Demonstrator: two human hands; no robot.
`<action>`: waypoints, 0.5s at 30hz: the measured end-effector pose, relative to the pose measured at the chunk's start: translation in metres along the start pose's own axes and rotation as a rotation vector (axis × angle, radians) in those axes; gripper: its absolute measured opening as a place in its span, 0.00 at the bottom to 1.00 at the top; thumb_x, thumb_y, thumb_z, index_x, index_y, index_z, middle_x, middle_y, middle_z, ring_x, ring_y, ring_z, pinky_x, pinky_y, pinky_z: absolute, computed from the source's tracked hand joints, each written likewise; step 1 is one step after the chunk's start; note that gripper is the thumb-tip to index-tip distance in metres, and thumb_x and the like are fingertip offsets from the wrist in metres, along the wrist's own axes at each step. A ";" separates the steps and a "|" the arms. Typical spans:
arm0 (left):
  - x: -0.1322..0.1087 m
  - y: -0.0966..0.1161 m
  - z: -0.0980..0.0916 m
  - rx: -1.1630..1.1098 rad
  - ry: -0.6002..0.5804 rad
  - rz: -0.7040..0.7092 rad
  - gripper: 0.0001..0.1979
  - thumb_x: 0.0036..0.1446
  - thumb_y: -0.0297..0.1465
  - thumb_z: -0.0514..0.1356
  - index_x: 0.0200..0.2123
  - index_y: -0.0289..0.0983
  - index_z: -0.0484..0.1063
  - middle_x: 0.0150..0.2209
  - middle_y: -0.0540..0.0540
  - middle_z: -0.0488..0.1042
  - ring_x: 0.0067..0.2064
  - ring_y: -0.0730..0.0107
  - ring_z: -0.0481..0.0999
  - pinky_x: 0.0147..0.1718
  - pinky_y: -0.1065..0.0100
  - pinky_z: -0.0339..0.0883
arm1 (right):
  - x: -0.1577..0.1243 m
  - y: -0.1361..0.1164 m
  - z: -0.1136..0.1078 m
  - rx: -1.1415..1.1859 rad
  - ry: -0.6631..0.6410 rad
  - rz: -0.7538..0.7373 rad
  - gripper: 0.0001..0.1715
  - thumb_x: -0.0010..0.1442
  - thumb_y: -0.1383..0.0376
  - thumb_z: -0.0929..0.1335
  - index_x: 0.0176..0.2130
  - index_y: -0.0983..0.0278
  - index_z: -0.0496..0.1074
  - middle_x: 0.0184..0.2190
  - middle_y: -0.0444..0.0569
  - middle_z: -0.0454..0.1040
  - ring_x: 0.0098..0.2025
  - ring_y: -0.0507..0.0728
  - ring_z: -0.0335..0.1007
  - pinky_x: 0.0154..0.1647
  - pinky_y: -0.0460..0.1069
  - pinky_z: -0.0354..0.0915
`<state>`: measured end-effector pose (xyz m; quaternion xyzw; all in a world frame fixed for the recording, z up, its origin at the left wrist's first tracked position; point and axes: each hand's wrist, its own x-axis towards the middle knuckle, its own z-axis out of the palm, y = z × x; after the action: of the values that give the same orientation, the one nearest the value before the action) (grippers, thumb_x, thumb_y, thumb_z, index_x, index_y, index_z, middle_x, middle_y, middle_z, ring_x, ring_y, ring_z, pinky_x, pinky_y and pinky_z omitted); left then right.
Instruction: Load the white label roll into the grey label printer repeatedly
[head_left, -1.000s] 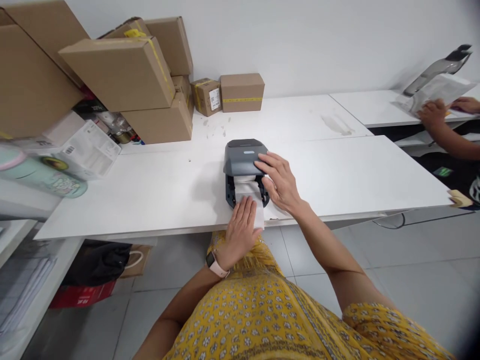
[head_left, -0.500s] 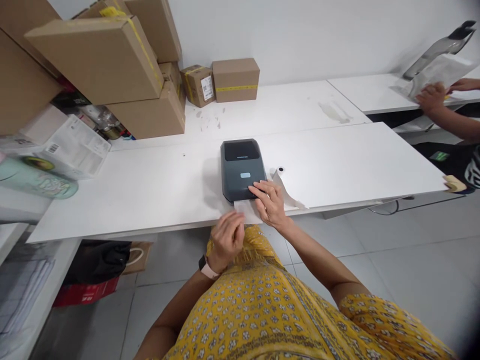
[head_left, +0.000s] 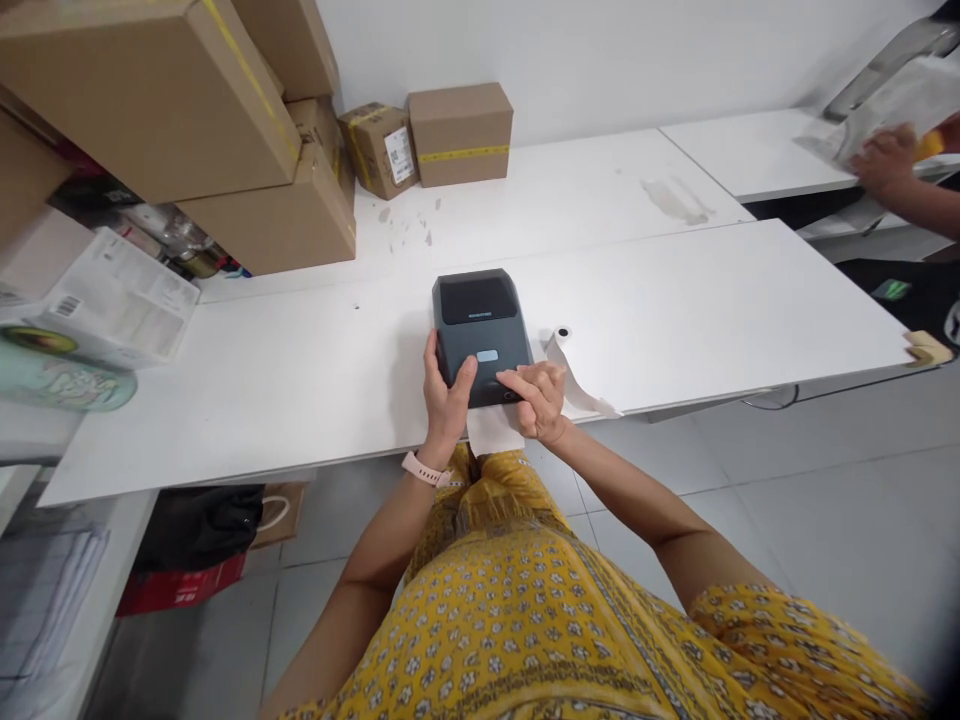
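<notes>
A dark grey label printer [head_left: 469, 385] with a glossy black panel and a small light-blue button or display lies on the white table near its front edge. My left hand [head_left: 444, 398] clasps the printer's left side, thumb on top and fingers along the flank. On the front right of its top, the index fingertip of my right hand [head_left: 538, 398] touches near a small round button; the other fingers are curled and hold nothing. A white paper strip [head_left: 495, 430] sticks out of the printer's front, over the table edge. Beside my right hand sits a small paper roll [head_left: 562, 336], its tail unrolled.
Cardboard boxes [head_left: 270, 225] are stacked at the back left, with two smaller cartons [head_left: 461, 135] against the wall. A mint-green bottle [head_left: 67, 375] lies by a white box [head_left: 112, 300]. Far right, another person's hands [head_left: 889, 165] hold a pale bag [head_left: 904, 105].
My left hand has moved up from the paper strip to grip the printer's left side. My right hand's fingers have curled, leaving the index stretched out. The view has shifted slightly.
</notes>
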<state>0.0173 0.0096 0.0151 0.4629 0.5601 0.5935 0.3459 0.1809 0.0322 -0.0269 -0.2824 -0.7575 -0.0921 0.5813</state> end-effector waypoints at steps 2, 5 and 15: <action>-0.004 0.000 0.000 -0.002 0.010 0.002 0.40 0.62 0.50 0.64 0.72 0.46 0.57 0.74 0.41 0.60 0.74 0.51 0.61 0.73 0.49 0.55 | -0.002 0.000 0.001 -0.025 0.002 0.025 0.31 0.76 0.56 0.52 0.59 0.53 0.78 0.36 0.48 0.81 0.40 0.60 0.75 0.47 0.58 0.67; -0.004 -0.002 0.001 0.023 0.027 0.027 0.39 0.62 0.51 0.63 0.72 0.46 0.58 0.74 0.41 0.60 0.74 0.50 0.60 0.73 0.48 0.53 | -0.010 0.000 0.004 -0.065 -0.016 0.073 0.34 0.76 0.55 0.51 0.50 0.52 0.83 0.35 0.48 0.81 0.39 0.60 0.75 0.46 0.58 0.67; -0.034 -0.022 -0.012 0.035 -0.053 -0.025 0.43 0.62 0.51 0.63 0.73 0.43 0.51 0.75 0.36 0.56 0.74 0.53 0.60 0.71 0.52 0.57 | 0.012 -0.021 0.003 0.021 0.099 0.194 0.28 0.75 0.59 0.55 0.50 0.55 0.82 0.33 0.46 0.79 0.37 0.59 0.75 0.46 0.59 0.61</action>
<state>0.0147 -0.0237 -0.0110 0.4774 0.5669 0.5667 0.3600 0.1653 0.0205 -0.0129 -0.3435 -0.6978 -0.0413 0.6272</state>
